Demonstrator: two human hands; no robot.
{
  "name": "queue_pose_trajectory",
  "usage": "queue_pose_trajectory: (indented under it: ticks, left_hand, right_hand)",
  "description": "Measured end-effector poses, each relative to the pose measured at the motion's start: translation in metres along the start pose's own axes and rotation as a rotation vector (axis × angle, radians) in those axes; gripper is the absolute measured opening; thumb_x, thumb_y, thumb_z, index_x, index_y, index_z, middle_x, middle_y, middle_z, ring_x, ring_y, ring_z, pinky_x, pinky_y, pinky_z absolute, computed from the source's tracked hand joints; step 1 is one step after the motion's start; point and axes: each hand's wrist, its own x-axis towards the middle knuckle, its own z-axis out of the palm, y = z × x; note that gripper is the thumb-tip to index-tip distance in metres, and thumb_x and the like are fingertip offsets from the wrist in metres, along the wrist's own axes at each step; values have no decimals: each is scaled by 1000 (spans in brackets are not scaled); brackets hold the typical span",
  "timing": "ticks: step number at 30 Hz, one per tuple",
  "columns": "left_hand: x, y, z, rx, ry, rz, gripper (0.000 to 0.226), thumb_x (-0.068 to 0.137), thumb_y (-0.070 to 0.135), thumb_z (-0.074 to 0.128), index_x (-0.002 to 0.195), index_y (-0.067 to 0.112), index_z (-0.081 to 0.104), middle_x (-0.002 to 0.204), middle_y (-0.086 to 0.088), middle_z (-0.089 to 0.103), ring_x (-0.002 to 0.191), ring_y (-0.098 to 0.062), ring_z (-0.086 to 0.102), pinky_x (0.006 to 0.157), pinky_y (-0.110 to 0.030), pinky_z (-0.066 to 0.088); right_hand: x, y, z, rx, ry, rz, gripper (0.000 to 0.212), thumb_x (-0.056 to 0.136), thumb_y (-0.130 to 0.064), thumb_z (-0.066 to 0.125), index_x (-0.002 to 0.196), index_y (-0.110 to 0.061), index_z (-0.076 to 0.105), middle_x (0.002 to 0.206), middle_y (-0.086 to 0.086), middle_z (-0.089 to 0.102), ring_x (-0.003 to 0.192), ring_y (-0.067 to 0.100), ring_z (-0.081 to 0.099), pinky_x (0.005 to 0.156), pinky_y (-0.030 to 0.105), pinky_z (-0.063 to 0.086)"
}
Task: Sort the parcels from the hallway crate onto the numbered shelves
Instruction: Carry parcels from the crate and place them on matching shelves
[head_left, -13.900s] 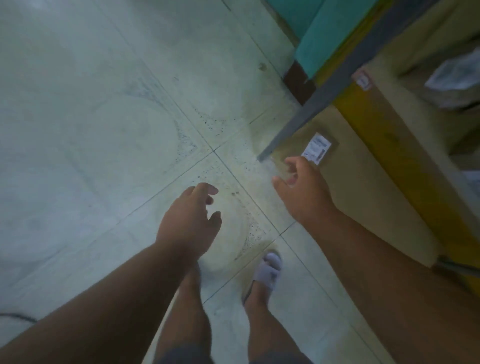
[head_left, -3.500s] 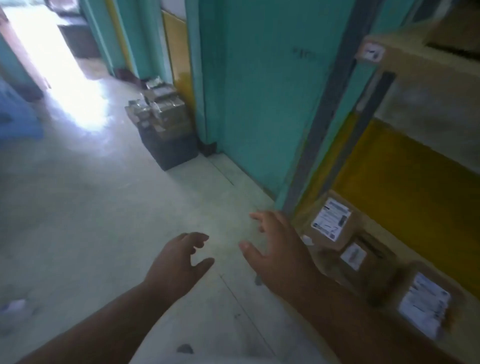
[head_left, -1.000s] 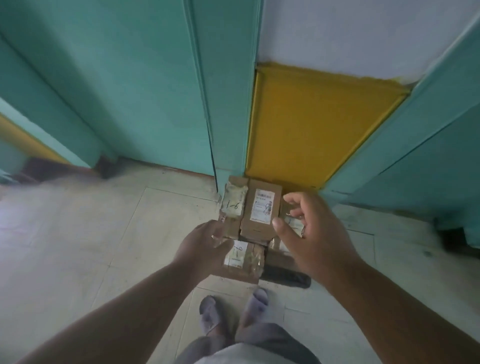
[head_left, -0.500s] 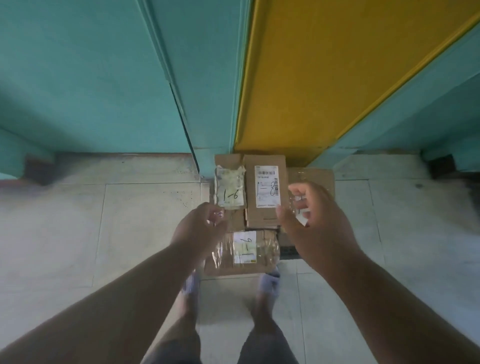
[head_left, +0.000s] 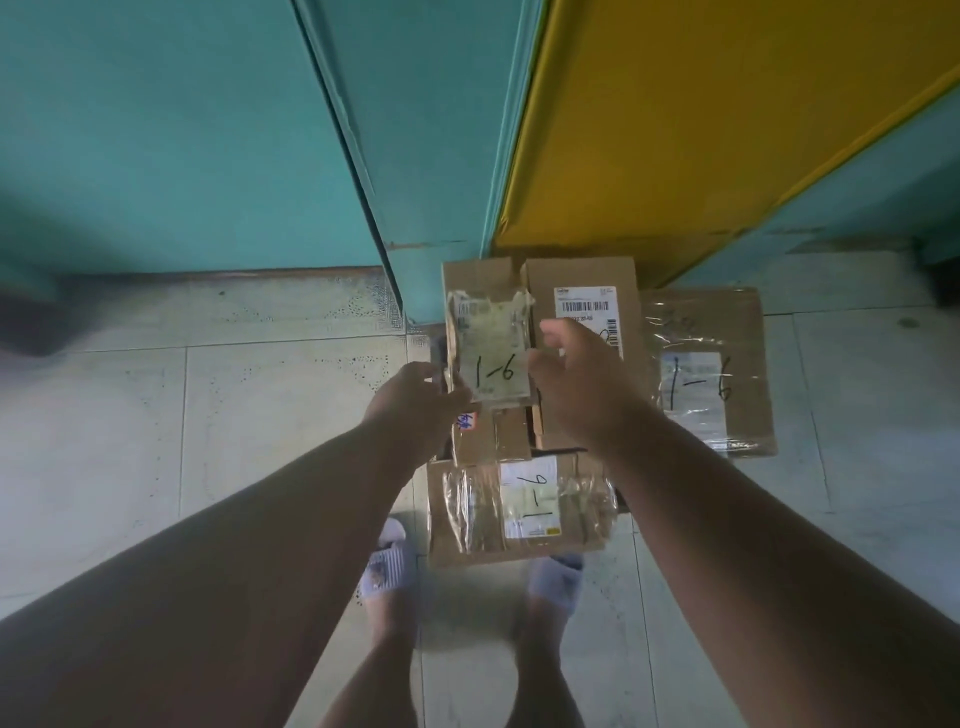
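The parcel marked 1-6 (head_left: 491, 353) sits on top of the pile, its long side running away from the person toward the wall (head_left: 208, 130). The left hand (head_left: 415, 405) grips its left edge; the right hand (head_left: 576, 379) curls at its right edge, contact unclear. Beside it lies a barcoded box (head_left: 587, 296), another box (head_left: 711, 374) further right, and a wrapped box (head_left: 519, 509) nearest the feet.

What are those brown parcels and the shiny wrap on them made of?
The brown parcels look like matte corrugated cardboard, judging by their flat tan faces and folded flaps. The shiny wrap is probably clear plastic tape or film: it wrinkles and glints.
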Motion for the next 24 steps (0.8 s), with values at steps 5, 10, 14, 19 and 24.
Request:
queue_pose_trajectory:
  ticks: [5, 10, 14, 19, 24]
  left_hand:
    - [2, -7, 8, -27, 27, 83, 8, 92, 25, 66, 97, 23, 60, 107, 6, 63, 75, -13, 61, 57, -26, 45]
    - [-2, -11, 5, -251, 115, -5, 35, 77, 24, 81, 99, 18, 55, 102, -4, 70, 87, -25, 71, 77, -43, 61]
    - [-7, -17, 7, -608, -76, -85, 47, 82, -5, 73, 123, 6, 52, 109, -14, 72, 87, -27, 76, 90, -45, 58]
    - [-10, -10, 7, -590, -165, -47, 35, 88, -18, 54, 109, 9, 62, 121, -15, 67, 102, -25, 68, 78, -30, 56]
    - [3, -4, 14, -544, -65, -54, 26, 90, -10, 60, 111, 5, 61, 114, -13, 68, 89, -22, 73, 68, -23, 60]
  right_hand:
    - [16, 8, 24, 40, -35, 22, 47, 102, -23, 43, 149, -17, 40, 127, 3, 61, 102, 19, 62, 81, 37, 55]
    - [9, 9, 22, 205, -17, 56, 43, 105, -16, 38, 147, -19, 43, 120, -9, 58, 106, 13, 59, 86, 34, 55]
    - [-4, 26, 10, 228, 39, 28, 39, 104, -20, 44, 142, -23, 49, 121, -12, 57, 100, 4, 58, 73, 17, 46]
    - [-8, 67, -4, -169, 268, 52, 49, 91, -39, 65, 135, -21, 52, 129, 4, 56, 118, 22, 53, 91, 38, 52]
    - [3, 81, -4, -409, 188, 158, 93, 75, -65, 71, 145, -18, 35, 141, 11, 44, 131, 32, 42, 103, 48, 43]
